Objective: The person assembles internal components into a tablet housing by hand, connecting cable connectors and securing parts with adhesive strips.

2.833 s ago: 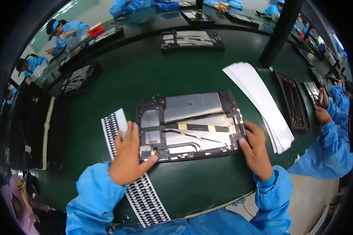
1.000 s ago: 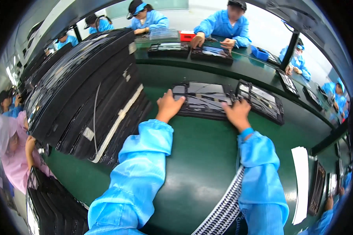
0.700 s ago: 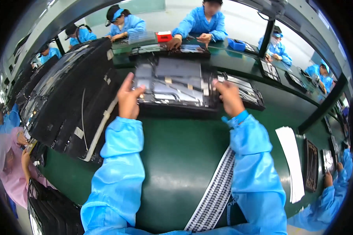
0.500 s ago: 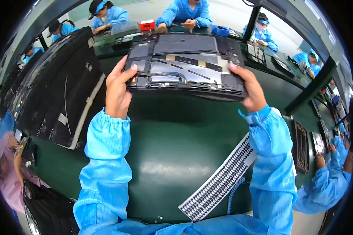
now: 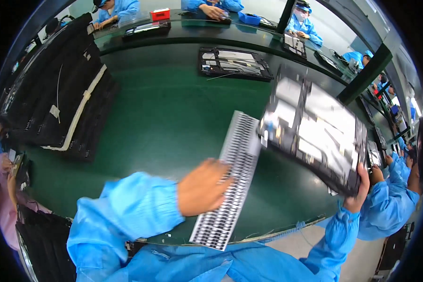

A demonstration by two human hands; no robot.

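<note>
Clasps a black panel (image 5: 315,127) by its near right corner with the right hand (image 5: 357,196), tilted over the right side of the green table (image 5: 164,117); could drop or twist it, held at one end only. Has the left hand (image 5: 204,188) over a patterned strip (image 5: 243,145), cannot tell whether pinching; could crease or drag it. Sits between a tall black stack (image 5: 42,103) and co-workers (image 5: 305,28) in blue, facing a second panel (image 5: 235,63).

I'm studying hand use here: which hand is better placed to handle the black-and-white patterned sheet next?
Likely the left hand: though blurred, it is over the patterned sheet, with nothing else visible in it, while the right hand is occupied, gripping the dark-framed panel near one corner.
</note>
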